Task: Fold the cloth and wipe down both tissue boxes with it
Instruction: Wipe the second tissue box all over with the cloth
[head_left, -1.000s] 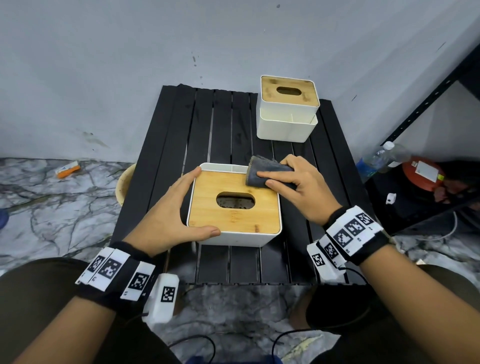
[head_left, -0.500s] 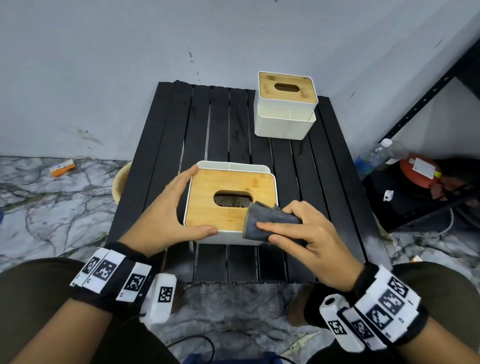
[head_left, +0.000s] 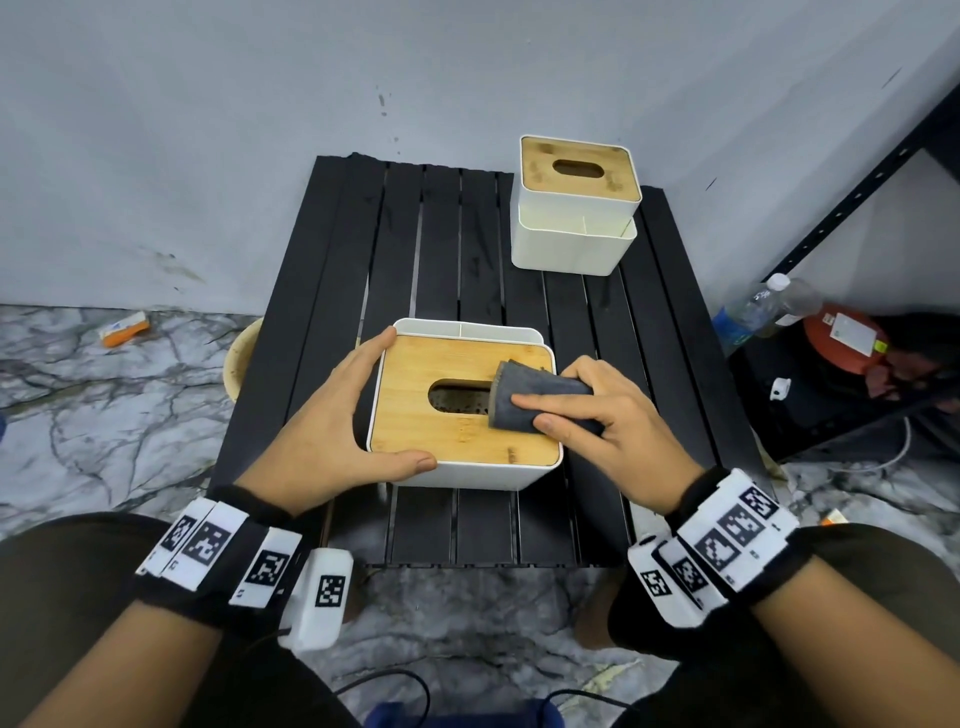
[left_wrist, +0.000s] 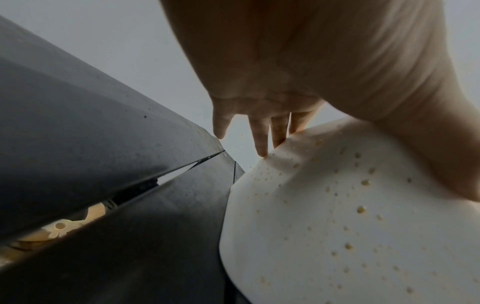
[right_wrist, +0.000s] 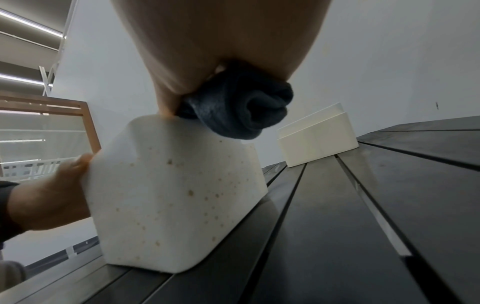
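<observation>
My right hand (head_left: 608, 415) pinched the folded grey cloth (head_left: 530, 397), fingers flat on top, thumb under, pressing it on the bamboo lid (head_left: 415, 415) of the near tissue box (head_left: 467, 473), right of the slot. Right wrist view showed the cloth (right_wrist: 241, 109) bunched under the palm, hanging over the box's top edge. My left hand (head_left: 332, 436) was spread and braced the box: fingers along the left side, thumb on the front edge.

Cloth looked soft and limp, so I judged a folded pad gripped near its back edge works best, or it unrolls. Box seemed light, hard plastic with a loose-looking lid; likely slides on the slatted counter (head_left: 467, 249) unless held by its side walls. White wall (right_wrist: 166, 205) carried brownish speckles, not yet wiped by the look of it.

Second tissue box (head_left: 576, 202) stood at the far right corner, well apart, untouched. Bottle (head_left: 753, 312) on the floor further right.
</observation>
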